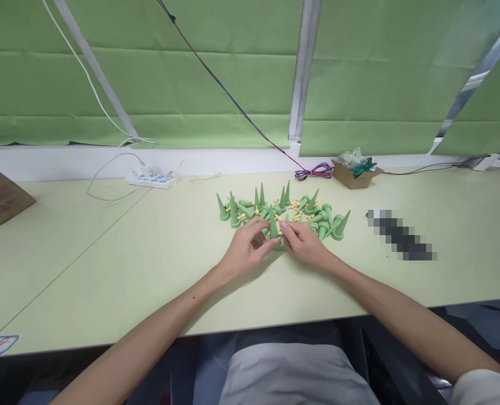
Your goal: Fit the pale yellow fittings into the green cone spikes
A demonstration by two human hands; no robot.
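Your two hands meet near the middle of a pale table [106,281], forearms reaching in from the near left and near right. Between them stands a green plastic cone spike [272,224], tip upward, just right of your left fingertips and just left of your right ones. Your left hand [246,247] is partly open, its fingers and thumb curved round the spike's lower part, holding it. Your right hand [306,243] is nearly closed, thumb and forefinger pinched together beside the spike; a bit of yellow shows at the fingertips, too small to tell whether it is gripped. Just beyond both hands spreads a cluster of more green spikes [340,226], some upright, others lying down, with small yellow pieces [304,203] scattered among them.
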